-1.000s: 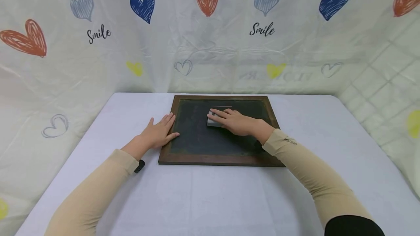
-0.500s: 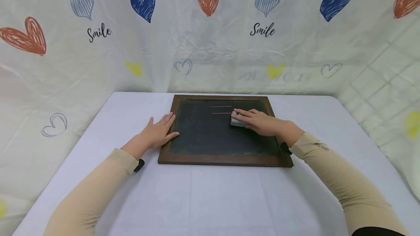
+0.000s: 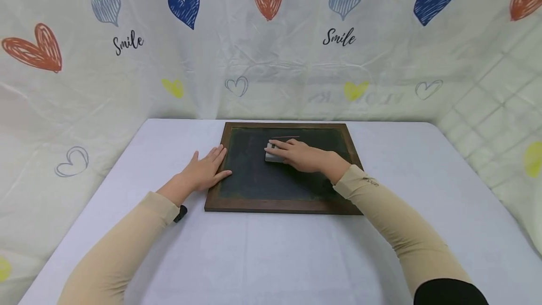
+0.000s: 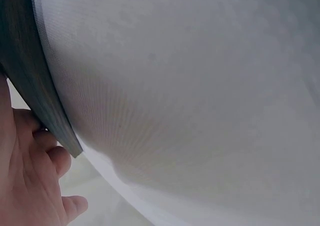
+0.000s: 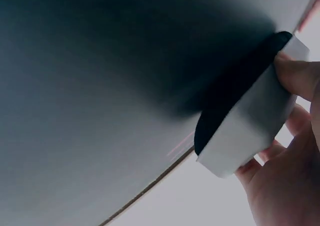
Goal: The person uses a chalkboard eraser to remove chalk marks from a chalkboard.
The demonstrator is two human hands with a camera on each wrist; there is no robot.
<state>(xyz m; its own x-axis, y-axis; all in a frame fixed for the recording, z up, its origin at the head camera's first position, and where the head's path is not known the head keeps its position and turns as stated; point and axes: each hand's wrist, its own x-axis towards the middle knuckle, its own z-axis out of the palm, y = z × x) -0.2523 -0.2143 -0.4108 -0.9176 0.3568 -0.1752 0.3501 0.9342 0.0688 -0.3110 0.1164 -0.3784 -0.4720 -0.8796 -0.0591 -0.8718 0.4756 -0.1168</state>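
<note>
Tabletop chalkboard [image 3: 271, 187], right hand [image 3: 302, 156] gripping eraser [image 3: 271, 155]

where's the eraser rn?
In the head view the eraser sits on the chalkboard, upper middle, gripped under the right hand, just below a faint chalk line; the left hand rests on the board's left frame.
</note>
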